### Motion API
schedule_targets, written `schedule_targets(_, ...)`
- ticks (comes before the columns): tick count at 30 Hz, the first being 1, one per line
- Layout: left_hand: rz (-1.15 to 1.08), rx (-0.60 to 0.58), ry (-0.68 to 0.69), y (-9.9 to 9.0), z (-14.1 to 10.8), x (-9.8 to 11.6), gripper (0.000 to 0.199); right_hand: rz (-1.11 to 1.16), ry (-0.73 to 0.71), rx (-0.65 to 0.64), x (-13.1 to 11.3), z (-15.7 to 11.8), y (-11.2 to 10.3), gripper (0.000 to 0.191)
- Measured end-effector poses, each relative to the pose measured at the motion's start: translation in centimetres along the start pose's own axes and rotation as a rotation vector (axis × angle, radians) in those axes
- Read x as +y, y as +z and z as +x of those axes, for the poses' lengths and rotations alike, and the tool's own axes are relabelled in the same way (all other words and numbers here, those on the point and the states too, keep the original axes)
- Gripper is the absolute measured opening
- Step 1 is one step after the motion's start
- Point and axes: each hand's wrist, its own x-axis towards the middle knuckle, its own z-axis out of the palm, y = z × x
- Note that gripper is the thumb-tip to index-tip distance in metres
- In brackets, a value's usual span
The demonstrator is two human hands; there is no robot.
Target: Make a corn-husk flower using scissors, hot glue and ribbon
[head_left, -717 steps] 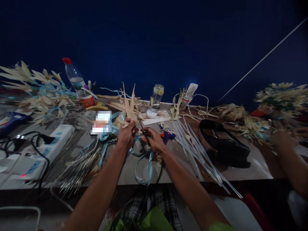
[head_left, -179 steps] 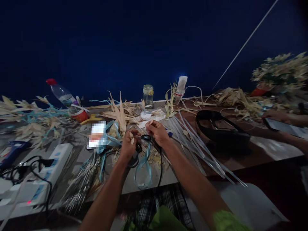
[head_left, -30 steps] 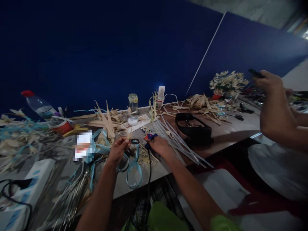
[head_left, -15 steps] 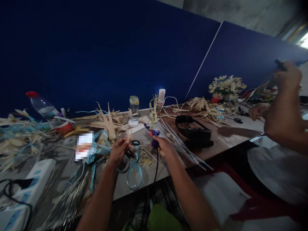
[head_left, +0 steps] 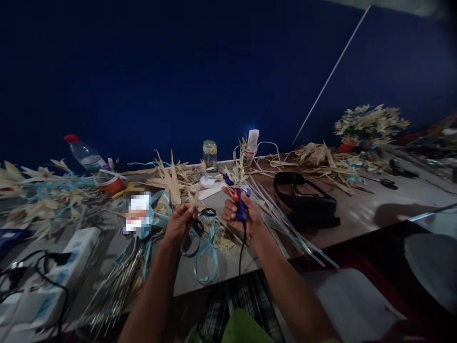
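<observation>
Blue smooth wall backs papery, pointed husks.

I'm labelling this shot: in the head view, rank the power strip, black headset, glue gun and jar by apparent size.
Power strip
Black headset
Glue gun and jar: too close to rank; the right hand covers part of the gun.

Blue-and-red glue gun held upright in the right hand, pale dried husk piece pinched in the left
</observation>
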Motion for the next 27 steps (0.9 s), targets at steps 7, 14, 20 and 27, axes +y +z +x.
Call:
schedule_targets(7, 0.013, 0.062, 0.025, 0.0, 0.0, 0.4, 0.021, -0.178, 0.142, -0.059, 1.4, 1.9, -1.1, 0.036)
schedule_targets(14, 0.042, 0.138, 0.024, -0.4, 0.4, 0.4, 0.025, -0.293, 0.115, -0.046, 2.3, 2.1, -1.7, 0.034)
schedule_targets(20, 0.085, 0.137, 0.034, -0.7, 0.7, 0.1, 0.024, -0.35, 0.014, 0.04, 1.6, 1.5, -1.4, 0.032)
schedule_targets(27, 0.064, 0.126, 0.05, -0.8, 0.7, 0.1, 0.024, -0.407, 0.011, 0.051, 2.1, 1.5, -1.2, 0.03)
